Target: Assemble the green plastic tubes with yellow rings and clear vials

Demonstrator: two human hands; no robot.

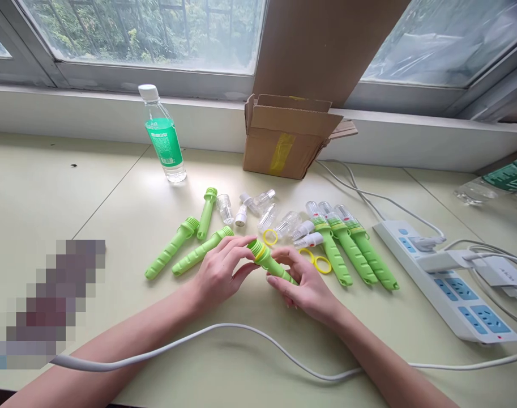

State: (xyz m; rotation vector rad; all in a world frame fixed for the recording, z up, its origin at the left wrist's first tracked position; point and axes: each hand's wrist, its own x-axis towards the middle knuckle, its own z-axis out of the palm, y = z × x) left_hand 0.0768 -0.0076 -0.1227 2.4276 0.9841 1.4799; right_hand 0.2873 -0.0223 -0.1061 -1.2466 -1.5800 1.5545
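Observation:
A green plastic handle with a threaded open end is held tilted between my hands, its threads toward the upper left. A yellow ring sits around it just below the threads. My left hand pinches the threaded end near the ring. Around the lower grip, my right hand has its thumb and fingers closed. Left of my hands lie several more green handles without caps. Clear ribbed caps, white inserts and loose yellow rings lie just beyond my hands. Three capped green sticks rest side by side on the right.
A water bottle and an open cardboard box stand near the window. A white power strip with plugged cables lies at the right. One white cable crosses over my left forearm. A blurred-out object is at the left.

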